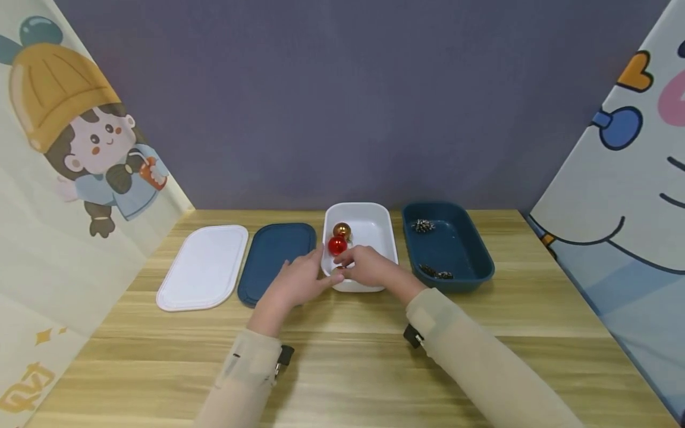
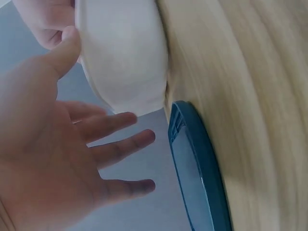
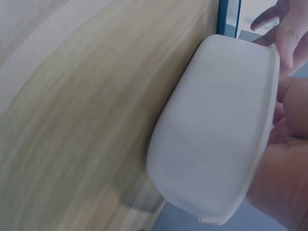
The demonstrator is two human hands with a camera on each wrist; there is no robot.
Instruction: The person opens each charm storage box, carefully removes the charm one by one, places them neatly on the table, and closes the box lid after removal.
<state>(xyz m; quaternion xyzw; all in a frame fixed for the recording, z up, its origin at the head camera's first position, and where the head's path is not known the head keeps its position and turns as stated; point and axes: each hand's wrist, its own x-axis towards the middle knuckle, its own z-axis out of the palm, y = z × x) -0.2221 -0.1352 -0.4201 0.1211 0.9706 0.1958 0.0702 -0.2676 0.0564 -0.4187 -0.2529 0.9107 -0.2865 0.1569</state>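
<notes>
Baubles (image 1: 338,245): white tub (image 1: 376,235); pinecones (image 1: 424,226): blue tub (image 1: 452,244); left hand (image 1: 299,279) spread; right hand's (image 1: 369,266) grip unclear

Long sleeves on both arms. Left sleeve (image 1: 232,386): pale beige, plain, ends at left cuff (image 1: 255,351). Small dark mark on the left cuff's outer half; see-through, slightly glossy patch over the cloth there. Black block (image 1: 286,355), small and squarish, at the left cuff's inner edge, pale metallic-looking bit beside it. Right sleeve (image 1: 487,356), right of the left cuff: same beige, similar see-through patch. Second black block (image 1: 412,336) on the side facing the left cuff, pale bit likewise. Left hand (image 1: 299,279), beyond left cuff: bare.
</notes>
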